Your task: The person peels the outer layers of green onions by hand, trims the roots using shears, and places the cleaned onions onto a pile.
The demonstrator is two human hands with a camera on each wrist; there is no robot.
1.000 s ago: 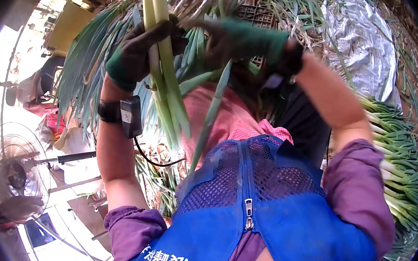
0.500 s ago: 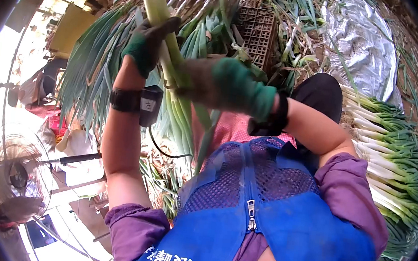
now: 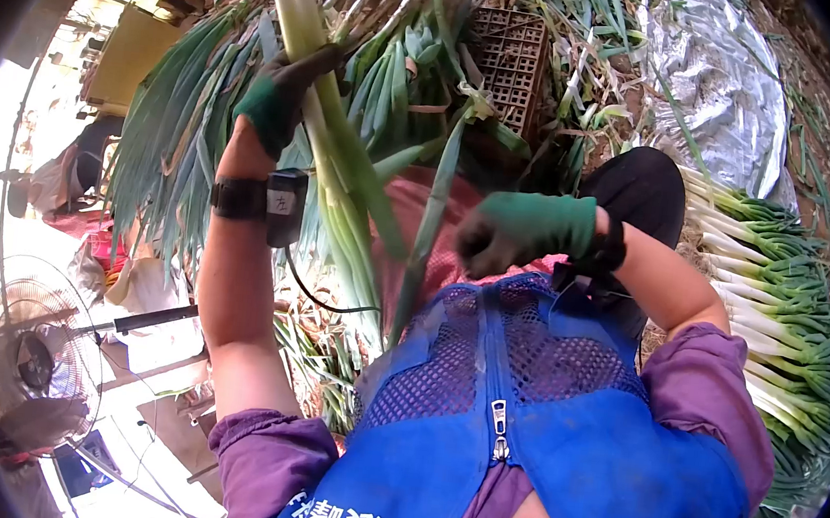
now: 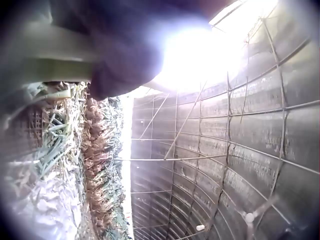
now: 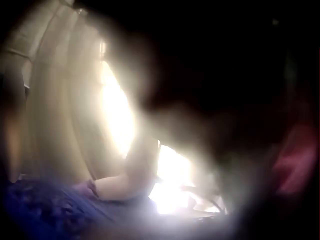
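Note:
Curled round the pale stems of some long green onions point(image 3: 332, 136), the gloved left hand point(image 3: 286, 97) holds them slanting across the upper middle of the head view. Their white ends point up and their green leaves hang toward the lap. In the left wrist view the dark glove point(image 4: 127, 45) is close to the lens, beside a pale stem point(image 4: 60, 70). The gloved right hand point(image 3: 523, 231) is apart from the stems, over the pink cloth point(image 3: 450, 224) at the lap, with its fingers curled in and nothing visible in them. The right wrist view is mostly dark and blurred.
A pile of untrimmed onions point(image 3: 183, 127) lies at the upper left, beside a brown plastic crate point(image 3: 506, 63). Cleaned onions point(image 3: 778, 324) are stacked in a row at the right, below silvery sheeting point(image 3: 715, 98). A fan point(image 3: 36, 357) stands at the far left.
The right hand moved from near the left hand down along the stems, then away from them to the right. The left hand keeps its hold and has shifted slightly.

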